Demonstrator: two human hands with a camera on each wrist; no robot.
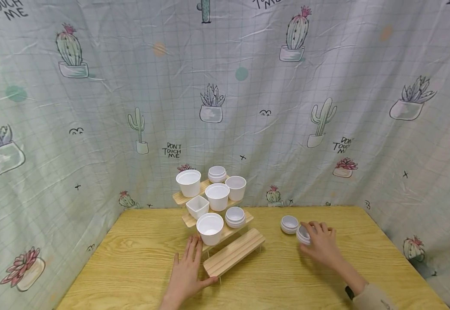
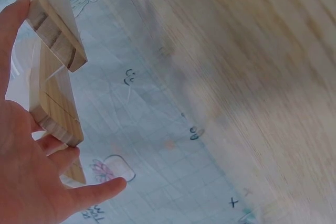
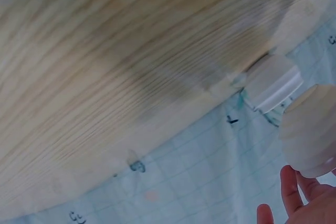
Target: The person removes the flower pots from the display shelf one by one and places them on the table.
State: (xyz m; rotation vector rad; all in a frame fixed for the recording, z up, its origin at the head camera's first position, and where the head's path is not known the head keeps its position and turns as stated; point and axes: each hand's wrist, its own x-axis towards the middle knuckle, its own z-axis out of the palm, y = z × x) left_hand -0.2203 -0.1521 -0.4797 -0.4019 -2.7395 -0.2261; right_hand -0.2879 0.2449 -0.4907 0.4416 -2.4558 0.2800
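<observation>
A tiered wooden stand point(image 1: 234, 253) stands on the table, with several white pots on its upper steps. My left hand point(image 1: 186, 272) is at its left end, fingers mostly straight. In the left wrist view, the thumb touches the end of one wooden step point(image 2: 59, 32), and other fingers are at the step point(image 2: 56, 103) beside it. Over to the right, my right hand point(image 1: 321, 244) grips a small round white pot point(image 1: 303, 235) by its side. The right wrist view shows bent fingertips against this pot point(image 3: 310, 135). Another round white pot point(image 1: 289, 224) sits just left of it.
On the stand are a square white pot point(image 1: 197, 207), a large white pot point(image 1: 210, 229) near my left fingertips and a small round pot point(image 1: 235, 217). A cactus-print curtain point(image 1: 248, 142) hangs behind and beside the wooden table point(image 1: 132, 258).
</observation>
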